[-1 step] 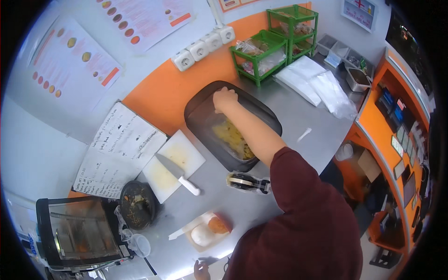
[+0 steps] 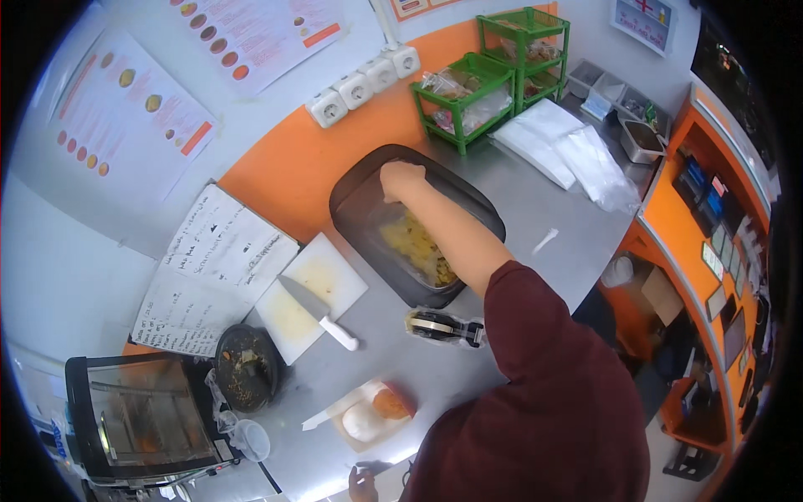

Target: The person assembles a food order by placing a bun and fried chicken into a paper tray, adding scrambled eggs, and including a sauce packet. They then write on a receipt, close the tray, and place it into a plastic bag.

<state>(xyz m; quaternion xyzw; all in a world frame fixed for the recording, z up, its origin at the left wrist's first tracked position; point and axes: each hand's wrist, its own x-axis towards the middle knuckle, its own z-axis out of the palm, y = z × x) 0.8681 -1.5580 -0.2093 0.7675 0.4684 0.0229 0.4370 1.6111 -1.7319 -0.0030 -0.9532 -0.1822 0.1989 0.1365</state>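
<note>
My right hand (image 2: pixel 403 180) reaches into the far left end of a large dark oval tub (image 2: pixel 485 209). Its fingers are curled down, and whatever they hold is hidden beneath the hand. Yellow food pieces (image 2: pixel 411 243) lie in the tub under my forearm. My left hand (image 2: pixel 361 485) is at the lower edge of the view, by the table's front edge, small and partly cut off; its grip is unclear. Nearest to it on the table is an open paper food tray (image 2: pixel 385 431) with a white rounded mound and an orange-brown fried piece.
A knife (image 2: pixel 314 305) lies across a white cutting board (image 2: pixel 290 322). Beside it stand a dark stone mortar (image 2: pixel 242 393) and a glass-fronted display case (image 2: pixel 150 414). A tape dispenser (image 2: pixel 439 326) sits below the tub. White plastic bags (image 2: pixel 560 151) and green racks (image 2: pixel 468 105) occupy the back right.
My right hand has shifted slightly nearer inside the tub, its fingers more tucked under. The table items stay in place.
</note>
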